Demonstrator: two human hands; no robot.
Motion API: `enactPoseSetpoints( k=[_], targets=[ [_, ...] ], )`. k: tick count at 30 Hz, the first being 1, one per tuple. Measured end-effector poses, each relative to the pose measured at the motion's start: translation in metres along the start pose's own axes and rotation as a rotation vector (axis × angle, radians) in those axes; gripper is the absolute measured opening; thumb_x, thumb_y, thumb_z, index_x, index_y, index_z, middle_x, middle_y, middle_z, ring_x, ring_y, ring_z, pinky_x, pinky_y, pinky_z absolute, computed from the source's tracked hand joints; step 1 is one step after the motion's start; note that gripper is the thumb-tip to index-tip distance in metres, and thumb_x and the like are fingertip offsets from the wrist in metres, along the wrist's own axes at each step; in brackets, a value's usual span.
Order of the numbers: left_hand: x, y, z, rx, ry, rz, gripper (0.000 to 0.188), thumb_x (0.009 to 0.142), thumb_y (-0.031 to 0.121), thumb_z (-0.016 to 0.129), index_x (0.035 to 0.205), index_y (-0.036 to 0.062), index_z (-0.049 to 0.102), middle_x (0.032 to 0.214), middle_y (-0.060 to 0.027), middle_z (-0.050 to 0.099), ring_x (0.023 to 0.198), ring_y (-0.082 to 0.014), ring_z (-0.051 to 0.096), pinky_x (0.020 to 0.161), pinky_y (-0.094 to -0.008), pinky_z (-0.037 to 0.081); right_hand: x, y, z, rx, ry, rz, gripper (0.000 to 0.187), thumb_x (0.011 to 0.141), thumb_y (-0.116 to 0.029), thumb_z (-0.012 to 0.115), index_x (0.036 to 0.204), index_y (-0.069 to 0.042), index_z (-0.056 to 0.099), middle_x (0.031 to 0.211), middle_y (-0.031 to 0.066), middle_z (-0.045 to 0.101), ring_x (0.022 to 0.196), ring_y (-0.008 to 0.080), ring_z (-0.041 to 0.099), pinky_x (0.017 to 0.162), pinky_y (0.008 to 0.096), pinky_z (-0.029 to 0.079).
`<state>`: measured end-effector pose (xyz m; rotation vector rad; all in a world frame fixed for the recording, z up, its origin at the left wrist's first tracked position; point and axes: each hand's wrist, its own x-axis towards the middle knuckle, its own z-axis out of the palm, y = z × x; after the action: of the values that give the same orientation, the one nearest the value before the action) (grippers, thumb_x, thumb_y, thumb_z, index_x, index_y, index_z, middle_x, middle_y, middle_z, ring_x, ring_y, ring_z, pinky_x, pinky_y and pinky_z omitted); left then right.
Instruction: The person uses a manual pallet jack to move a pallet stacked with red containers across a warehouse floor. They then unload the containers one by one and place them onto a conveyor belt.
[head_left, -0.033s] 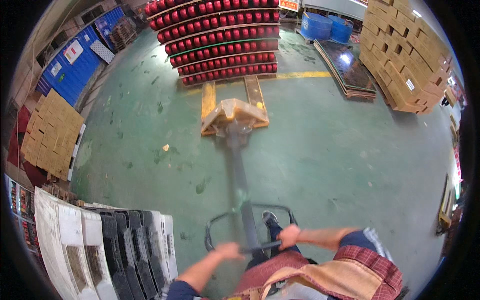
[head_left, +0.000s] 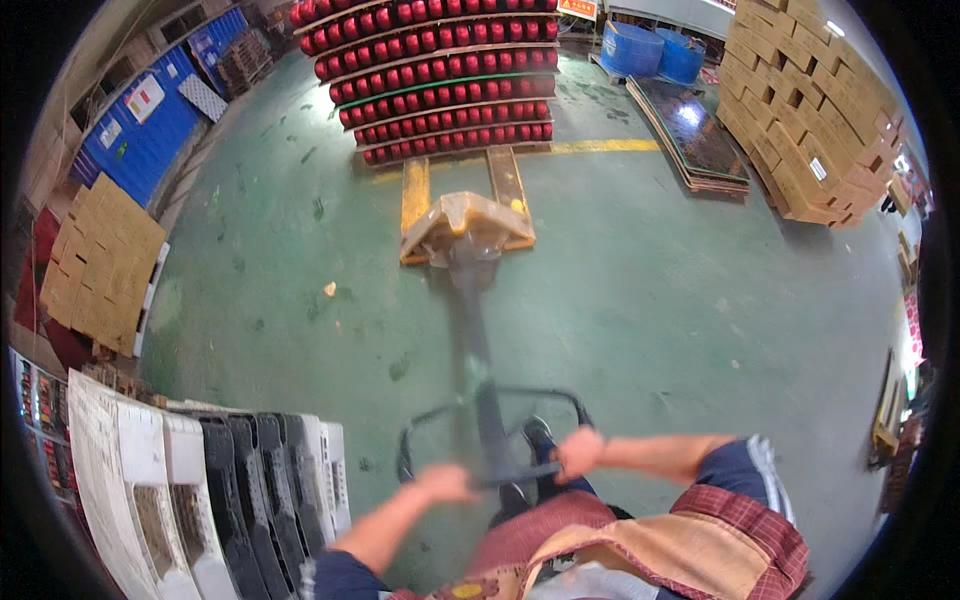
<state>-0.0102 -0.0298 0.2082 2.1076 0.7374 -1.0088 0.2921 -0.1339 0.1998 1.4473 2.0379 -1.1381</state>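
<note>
Floor (head_left: 650, 320) green, scuffed and stained. Pallet jack (head_left: 465, 225), worn yellow, ahead of the person in the middle of the floor, forks pointing away; far ends of the forks pass from sight at the foot of a tall stack of red tiers (head_left: 430, 90). That stack blocks the way straight ahead. Yellow floor line (head_left: 610, 146) runs out to the right from its base.

Right side: flat boards (head_left: 690, 135) piled low, dark glossy top; beside them a high block of brown cartons (head_left: 800, 120); two blue drums (head_left: 632, 50) behind. Left side: upright plastic pallets (head_left: 145, 450), white and black, close by the person's left arm; farther off, a carton pile (head_left: 105, 265) and blue panels (head_left: 150, 125) along the wall. Small pale scrap (head_left: 330, 289) on the floor left of the jack.

Handle (head_left: 515, 476): dark loop. Right hand (head_left: 580, 453) closed round the right end of its near bar; left hand (head_left: 446, 484), blurred, appears wrapped on the left end.

Against the earlier frame: handle and both hands sit a little higher in view, farther from the apron; left hand also slightly more leftward. Red stack and fork position against it look unchanged.
</note>
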Motion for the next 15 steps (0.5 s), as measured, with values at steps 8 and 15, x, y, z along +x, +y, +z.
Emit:
enactPoseSetpoints(
  k=[8, 15],
  targets=[
    [-0.143, 0.032, -0.282, -0.044, 0.448, -0.203, 0.043, 0.064, 0.049, 0.073, 0.083, 0.0111, 0.075, 0.075, -0.0124, 0.070, 0.073, -0.0273, 0.069, 0.067, -0.0424, 0.054, -0.089, -0.010, -0.301, 0.117, 0.260, 0.016, 0.050, 0.071, -0.053, 0.069, 0.077, -0.004, 0.069, 0.069, 0.0158, 0.066, 0.067, 0.0314, 0.065, 0.064, 0.0450, 0.052],
    [-0.031, 0.024, -0.007, -0.110, 0.286, -0.186, 0.049, 0.070, 0.061, 0.066, 0.095, 0.0208, 0.075, 0.083, -0.0132, 0.071, 0.084, -0.0321, 0.070, 0.074, -0.0455, 0.055, -0.020, -0.007, -0.030, -0.004, -0.028, -0.051, 0.042, 0.078, -0.050, 0.063, 0.095, -0.012, 0.070, 0.083, 0.0149, 0.070, 0.080, 0.0336, 0.069, 0.072, 0.0469, 0.055]
  ],
)
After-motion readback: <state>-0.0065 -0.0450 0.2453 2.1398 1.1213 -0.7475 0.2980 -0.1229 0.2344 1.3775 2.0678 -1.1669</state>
